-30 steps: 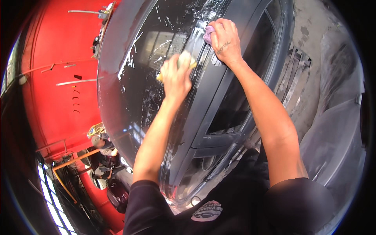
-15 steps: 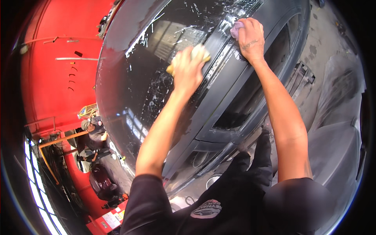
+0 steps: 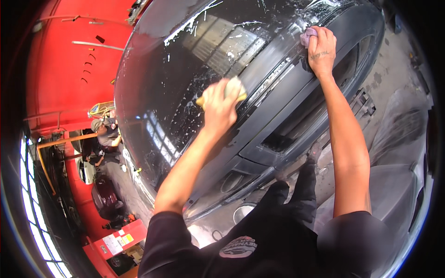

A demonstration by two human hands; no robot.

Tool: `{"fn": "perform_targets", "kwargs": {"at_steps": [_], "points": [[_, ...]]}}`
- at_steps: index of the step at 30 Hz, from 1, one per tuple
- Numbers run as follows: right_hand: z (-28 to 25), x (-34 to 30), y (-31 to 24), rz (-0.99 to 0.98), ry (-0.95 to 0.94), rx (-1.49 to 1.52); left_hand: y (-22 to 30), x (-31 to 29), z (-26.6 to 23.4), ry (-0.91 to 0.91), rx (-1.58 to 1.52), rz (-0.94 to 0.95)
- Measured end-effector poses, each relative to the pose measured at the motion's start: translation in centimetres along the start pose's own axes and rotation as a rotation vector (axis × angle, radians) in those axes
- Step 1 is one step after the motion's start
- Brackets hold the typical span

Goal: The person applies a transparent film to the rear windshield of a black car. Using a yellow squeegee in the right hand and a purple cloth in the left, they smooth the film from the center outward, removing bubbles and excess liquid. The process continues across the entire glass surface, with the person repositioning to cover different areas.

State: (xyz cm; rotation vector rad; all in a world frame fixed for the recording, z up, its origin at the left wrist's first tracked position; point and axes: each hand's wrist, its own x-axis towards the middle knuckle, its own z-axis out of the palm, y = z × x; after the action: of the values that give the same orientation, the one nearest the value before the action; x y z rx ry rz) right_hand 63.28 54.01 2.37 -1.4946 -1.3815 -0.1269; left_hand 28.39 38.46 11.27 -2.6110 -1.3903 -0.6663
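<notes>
A yellow and white sponge (image 3: 235, 89) is gripped in my left hand (image 3: 219, 110), fingers closed over it against the dark, glossy car roof (image 3: 153, 99). Some blur shows around that hand. Farther off and to the right, my right hand (image 3: 322, 54) is closed on a crumpled purple cloth (image 3: 307, 37), resting at the roof's edge strip. White suds (image 3: 320, 10) lie by the cloth, and streaks and droplets are scattered over the roof. Between the hands runs a matte grey roof rail strip (image 3: 271, 81).
Below my right arm is the car's side window (image 3: 285, 136). A bucket (image 3: 242, 213) stands on the floor by my legs. Plastic-covered panels (image 3: 389, 185) are at the right. Another person (image 3: 107, 132) is beyond the car at the left, near a red wall (image 3: 79, 60).
The whole view has shifted a little. My right hand with the purple cloth has moved along the roof edge, away from my left hand. Both hands keep their hold.
</notes>
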Motion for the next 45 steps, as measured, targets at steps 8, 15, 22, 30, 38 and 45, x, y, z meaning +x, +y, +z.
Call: {"fn": "perform_targets", "kwargs": {"at_steps": [8,15,22,30,38,45], "points": [[-0.2,0.2,3.0,-0.132,-0.038,-0.092,0.0,-2.1,-0.3,0.014,-0.04,0.023],[0.4,0.1,3.2,-0.141,-0.038,-0.16,-0.1,-6.0,-1.7,-0.003,-0.025,-0.016],[-0.2,-0.1,3.0,-0.242,-0.106,-0.155,1.2,5.7,2.5,0.014,-0.071,0.057],[-0.1,-1.2,2.1,-0.041,-0.033,-0.087,0.3,-8.1,-2.6,-0.045,-0.02,-0.035],[0.7,-0.1,4.1,-0.182,-0.085,-0.178,2.3,4.2,2.7,-0.006,-0.04,0.099],[-0.3,-0.6,1.9,-0.049,-0.031,-0.1,0.9,-5.2,-0.5,-0.02,-0.016,0.026]]}}
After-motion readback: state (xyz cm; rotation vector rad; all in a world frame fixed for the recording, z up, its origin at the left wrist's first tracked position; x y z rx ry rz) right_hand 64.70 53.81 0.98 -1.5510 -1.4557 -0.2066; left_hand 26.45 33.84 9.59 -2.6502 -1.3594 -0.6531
